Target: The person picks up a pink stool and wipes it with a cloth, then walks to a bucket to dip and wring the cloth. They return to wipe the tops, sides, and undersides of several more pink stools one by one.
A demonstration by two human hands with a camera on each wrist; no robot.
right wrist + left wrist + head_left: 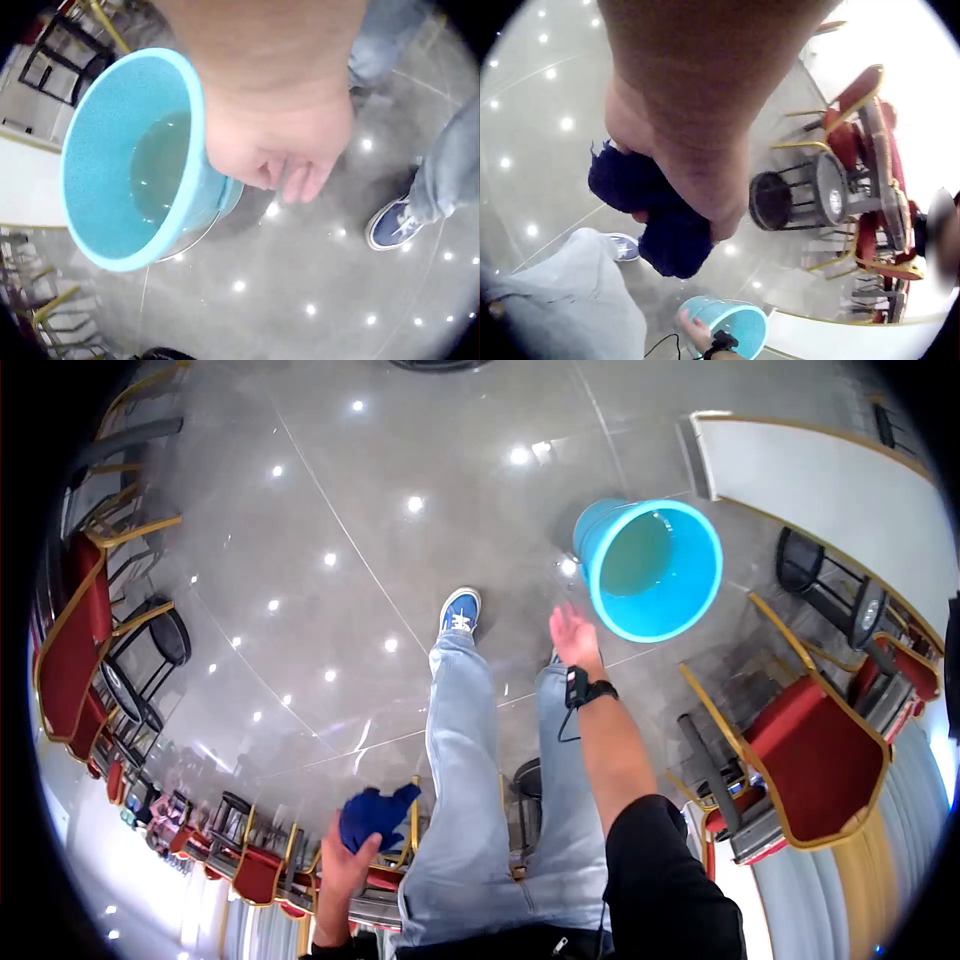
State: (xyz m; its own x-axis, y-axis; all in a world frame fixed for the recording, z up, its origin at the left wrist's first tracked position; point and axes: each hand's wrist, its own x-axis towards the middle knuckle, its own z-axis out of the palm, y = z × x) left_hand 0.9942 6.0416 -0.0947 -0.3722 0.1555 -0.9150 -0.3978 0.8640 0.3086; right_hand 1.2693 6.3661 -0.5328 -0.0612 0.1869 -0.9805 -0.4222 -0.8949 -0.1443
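L hand at 7 o'clock in the head view grips a dark blue cloth, fingers curled round it. R hand is empty, fingers loose & relaxed, just beside the light blue bucket at 2 o'clock. Murky liquid sits inside.

Risks: a knock from R hand or the nearby shoe could tip the bucket & spill; wet glossy floor = slip hazard, prob. the worst one. Thin cable looping off the R wrist could snag on the wire handle. Loose grip = cloth drops.

Materials: bucket smooth plastic, round mouth, thick rim; handle thin, curved. Cloth soft, nappy, bunched in lumps w/ a frayed-looking edge; can't tell if wet. Floor polished grey tile, straight joints, lots of light spots.
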